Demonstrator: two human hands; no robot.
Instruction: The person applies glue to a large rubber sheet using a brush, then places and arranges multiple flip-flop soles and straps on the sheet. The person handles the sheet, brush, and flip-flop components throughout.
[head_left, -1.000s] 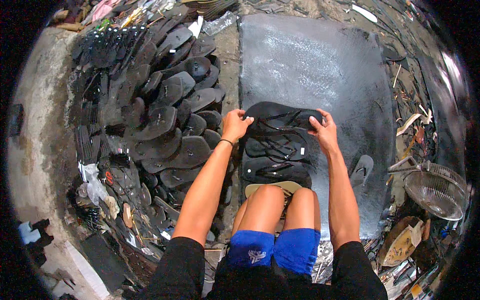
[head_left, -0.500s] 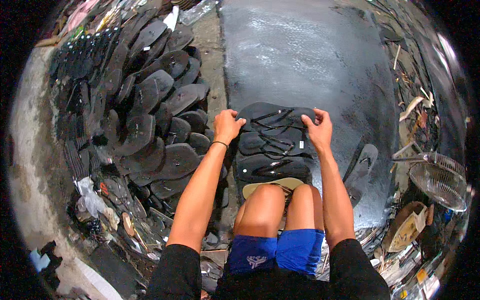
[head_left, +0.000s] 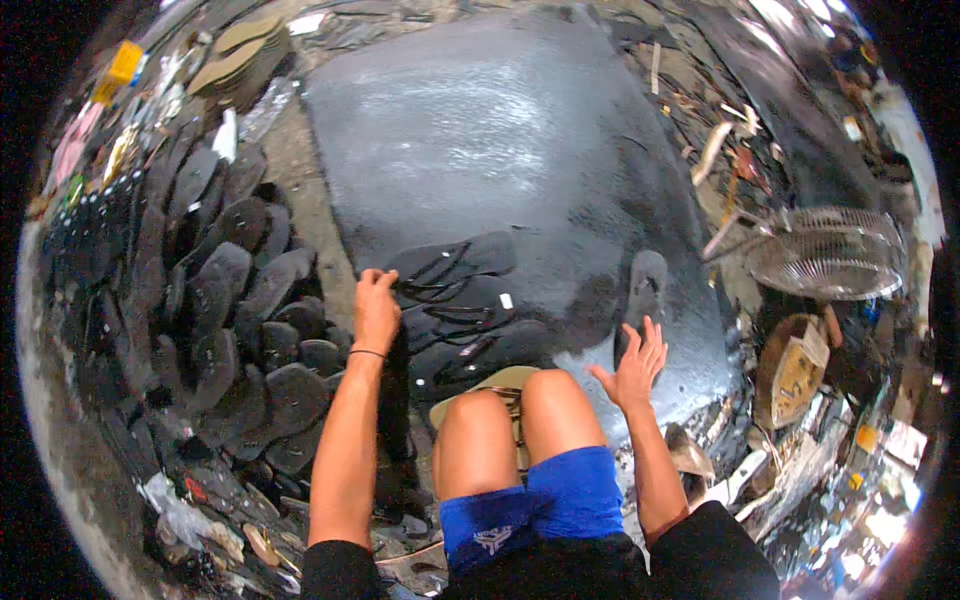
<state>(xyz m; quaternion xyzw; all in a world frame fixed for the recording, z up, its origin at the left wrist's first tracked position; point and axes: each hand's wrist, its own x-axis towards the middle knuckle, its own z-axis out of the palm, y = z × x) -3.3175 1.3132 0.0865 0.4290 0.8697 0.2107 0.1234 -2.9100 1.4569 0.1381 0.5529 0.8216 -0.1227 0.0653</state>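
Black flip-flops with glossy straps lie in a row in front of my knees, the farthest flip-flop [head_left: 490,255] at the far end of the row. My left hand [head_left: 376,318] is at the left end of that flip-flop, its fingers curled and the thumb at the edge. A flip-flop with a white tag [head_left: 485,300] and another black one [head_left: 510,345] lie nearer me. A tan flip-flop [head_left: 455,395] shows partly beneath my legs. My right hand [head_left: 637,372] is open, fingers spread, at the near end of a separate dark flip-flop [head_left: 648,280], covering part of it.
The row lies on a dark, worn sheet [head_left: 450,110]. A large heap of black soles [head_left: 230,310] fills the left side. Tan soles [head_left: 240,60] are stacked at the far left. A wire fan cage [head_left: 830,255] and a cardboard piece [head_left: 795,375] lie among scraps on the right.
My right hand has left the farthest flip-flop and moved right and nearer me, opening beside the separate flip-flop. My left hand stays at the row's left end. The view has turned right.
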